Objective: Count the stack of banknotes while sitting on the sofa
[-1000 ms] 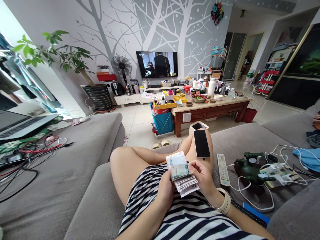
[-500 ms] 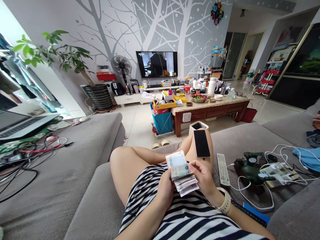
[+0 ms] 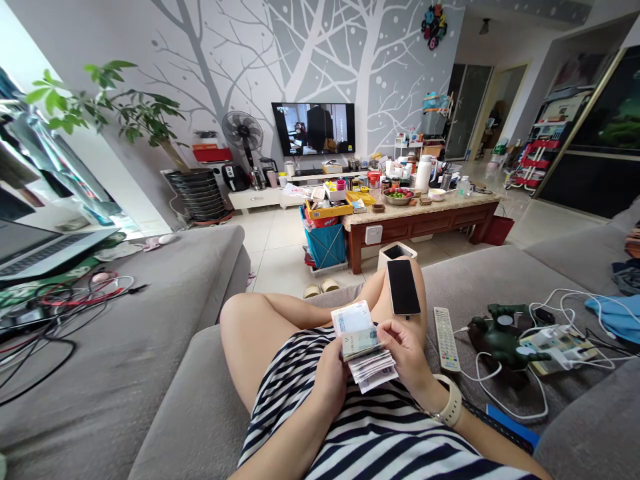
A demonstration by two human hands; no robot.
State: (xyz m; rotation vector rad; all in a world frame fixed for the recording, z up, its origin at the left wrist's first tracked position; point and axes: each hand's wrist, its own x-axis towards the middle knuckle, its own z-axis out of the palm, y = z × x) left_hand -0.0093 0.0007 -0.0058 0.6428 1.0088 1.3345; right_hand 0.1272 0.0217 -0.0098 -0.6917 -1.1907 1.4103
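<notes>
A folded stack of banknotes (image 3: 361, 341) is held over my lap, with several note edges fanned toward me and a pale part sticking up at the far side. My left hand (image 3: 331, 375) is closed around the stack's left end; some of its fingers are hidden beneath the notes. At the right end, my right hand (image 3: 406, 351) pinches the notes between thumb and forefinger. A black-screened smartphone (image 3: 403, 287) lies on my right leg just beyond that hand. To the right, a pale remote control (image 3: 447, 339) rests on the sofa.
On the grey sofa (image 3: 190, 400), a dark green figurine (image 3: 503, 337) and a power strip (image 3: 555, 350) with white cables lie to the right. Tangled cables (image 3: 75, 300) and a laptop (image 3: 45, 250) are at left. Ahead stands a cluttered coffee table (image 3: 425, 223) beside a bin (image 3: 397, 253).
My hands and the banknotes stay almost exactly where they were. Only the picture on the television differs slightly.
</notes>
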